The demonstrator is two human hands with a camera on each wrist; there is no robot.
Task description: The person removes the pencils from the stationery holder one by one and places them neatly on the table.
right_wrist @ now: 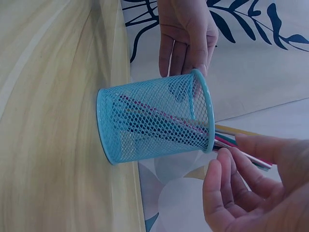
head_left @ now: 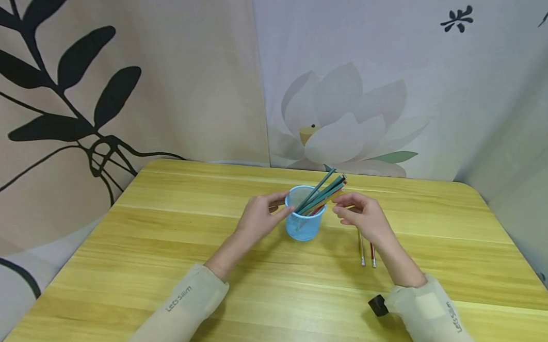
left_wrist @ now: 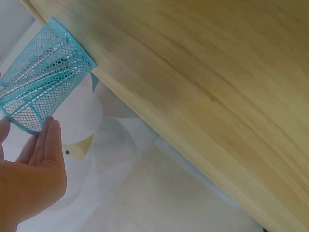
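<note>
A light blue mesh pencil cup (head_left: 302,228) stands upright on the table, holding several pencils (head_left: 321,194) that lean right over its rim. My left hand (head_left: 263,217) holds the cup at the left of its rim, thumb in front and fingers behind; the left wrist view shows these fingers (left_wrist: 50,140) against the rim. Just right of the pencils' upper ends is my right hand (head_left: 360,214), its thumb and forefinger slightly apart. The right wrist view shows that hand (right_wrist: 260,183) close to the pencils; whether it touches one is unclear.
A yellow pencil (head_left: 361,249) and a red pencil (head_left: 373,256) lie on the wooden table (head_left: 267,305) under the right forearm, which partly hides them. A small black object (head_left: 378,304) sits at the right cuff. Behind the table's far edge hangs a printed curtain (head_left: 204,74).
</note>
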